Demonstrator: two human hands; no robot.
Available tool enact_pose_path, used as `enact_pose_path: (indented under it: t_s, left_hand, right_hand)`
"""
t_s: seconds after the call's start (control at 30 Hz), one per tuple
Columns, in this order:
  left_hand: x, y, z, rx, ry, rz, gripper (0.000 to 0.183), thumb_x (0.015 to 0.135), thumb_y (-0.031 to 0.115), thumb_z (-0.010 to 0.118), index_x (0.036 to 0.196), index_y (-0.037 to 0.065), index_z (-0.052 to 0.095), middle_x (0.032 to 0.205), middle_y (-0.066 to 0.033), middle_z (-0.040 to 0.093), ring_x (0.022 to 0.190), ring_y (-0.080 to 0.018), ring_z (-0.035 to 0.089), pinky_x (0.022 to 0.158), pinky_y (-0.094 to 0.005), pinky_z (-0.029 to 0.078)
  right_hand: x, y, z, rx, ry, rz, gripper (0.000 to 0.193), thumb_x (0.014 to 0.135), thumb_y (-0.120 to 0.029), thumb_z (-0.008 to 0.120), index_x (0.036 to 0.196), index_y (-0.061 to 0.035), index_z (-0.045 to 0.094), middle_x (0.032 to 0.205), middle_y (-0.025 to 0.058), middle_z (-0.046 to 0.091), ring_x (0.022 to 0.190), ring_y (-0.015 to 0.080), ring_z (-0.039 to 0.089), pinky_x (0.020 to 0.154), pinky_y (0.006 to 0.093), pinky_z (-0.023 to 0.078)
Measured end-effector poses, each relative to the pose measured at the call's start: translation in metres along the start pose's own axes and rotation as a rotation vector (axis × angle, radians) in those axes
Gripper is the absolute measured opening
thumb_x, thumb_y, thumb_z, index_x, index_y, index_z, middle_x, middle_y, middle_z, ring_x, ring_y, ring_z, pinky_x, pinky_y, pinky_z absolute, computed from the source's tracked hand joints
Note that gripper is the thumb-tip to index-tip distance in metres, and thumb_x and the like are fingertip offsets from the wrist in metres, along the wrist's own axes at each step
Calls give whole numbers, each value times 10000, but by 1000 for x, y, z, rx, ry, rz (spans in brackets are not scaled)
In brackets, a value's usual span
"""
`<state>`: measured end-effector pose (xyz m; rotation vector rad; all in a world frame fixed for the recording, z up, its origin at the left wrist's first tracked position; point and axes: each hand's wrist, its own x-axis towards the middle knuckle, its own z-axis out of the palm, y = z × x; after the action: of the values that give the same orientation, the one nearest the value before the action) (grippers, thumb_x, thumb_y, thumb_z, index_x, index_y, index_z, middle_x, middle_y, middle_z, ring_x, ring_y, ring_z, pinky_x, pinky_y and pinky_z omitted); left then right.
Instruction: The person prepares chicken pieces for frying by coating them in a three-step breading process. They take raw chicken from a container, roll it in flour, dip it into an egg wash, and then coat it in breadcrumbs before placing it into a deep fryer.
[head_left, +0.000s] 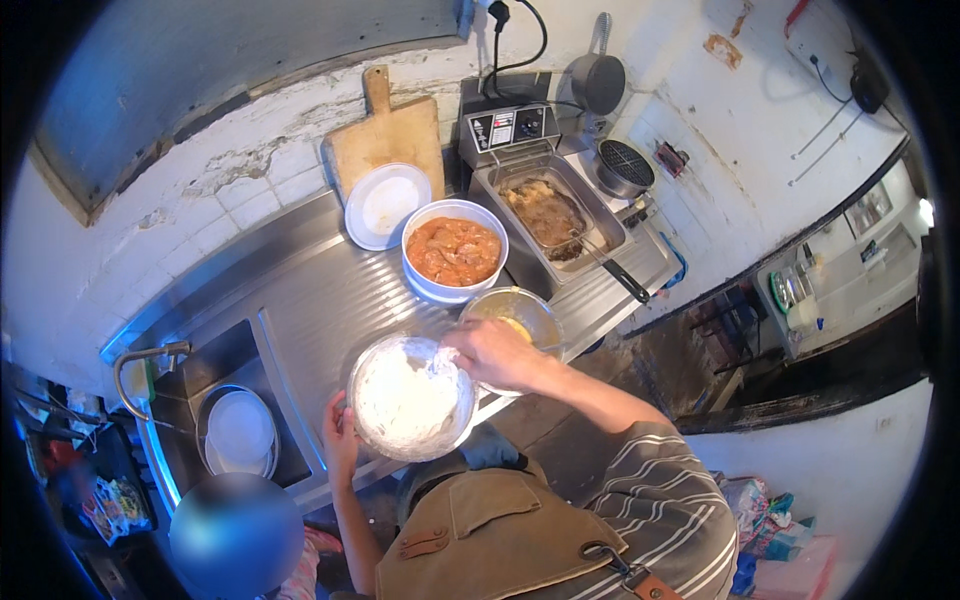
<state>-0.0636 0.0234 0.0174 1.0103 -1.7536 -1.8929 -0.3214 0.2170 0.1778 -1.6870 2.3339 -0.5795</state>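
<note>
A round bowl [467, 408] of white flour [405, 402] sits at the front edge of the steel counter. My left hand [341, 437] grips its left side, with the thumb near the rim. Over the bowl's right edge is my right hand [492, 353], its flour-coated fingers bent together at the flour; what they hold, if anything, is hidden. Just beyond that hand stands a clear bowl [540, 318] with some yellow food in it, partly covered by the hand. Behind is a white tub [410, 262] of raw meat in reddish marinade [453, 252].
A deep fryer [612, 240] with bubbling brown oil and a black-handled basket [627, 282] stands at the back right. A white lid [388, 207] leans on a wooden cutting board [360, 140]. On the left, a sink [178, 400] holds dishes. Another person's blurred head [235, 535] is at lower left.
</note>
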Motion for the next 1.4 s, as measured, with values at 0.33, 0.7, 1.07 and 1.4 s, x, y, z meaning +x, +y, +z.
enact_pose_path:
  t_s: [0.33, 0.7, 1.07, 1.4]
  left_hand:
    - [-2, 7, 4, 23, 28, -26, 369, 1018, 232, 532, 1374, 140, 500, 900, 8, 533, 782, -73, 528, 602, -237, 494]
    - [-7, 16, 18, 98, 55, 15, 386, 1016, 266, 545, 1366, 108, 500, 882, 27, 509, 757, -66, 506, 595, -211, 498]
    - [-2, 13, 18, 198, 93, -18, 387, 1012, 260, 552, 1374, 136, 498, 821, 56, 478, 719, -42, 469, 544, -203, 449]
    - [-5, 8, 8, 211, 107, -42, 365, 1001, 182, 549, 1360, 128, 511, 818, 39, 489, 720, -55, 492, 560, -217, 497]
  right_hand:
    - [3, 92, -147, 0, 229, 190, 211, 848, -101, 634, 1048, -77, 697, 934, 145, 704, 856, 304, 670, 807, 403, 541]
    - [29, 280, -148, -227, 439, 475, 283, 750, -130, 654, 1022, -120, 731, 830, 211, 695, 840, 384, 679, 774, 464, 543]
    - [61, 377, -80, -209, 251, 761, 235, 801, -164, 667, 1016, -82, 714, 1092, 186, 678, 1049, 349, 642, 877, 461, 535]
    - [60, 301, -127, -197, 506, 332, 295, 825, -98, 637, 1112, -75, 698, 989, 225, 660, 915, 384, 639, 829, 463, 520]
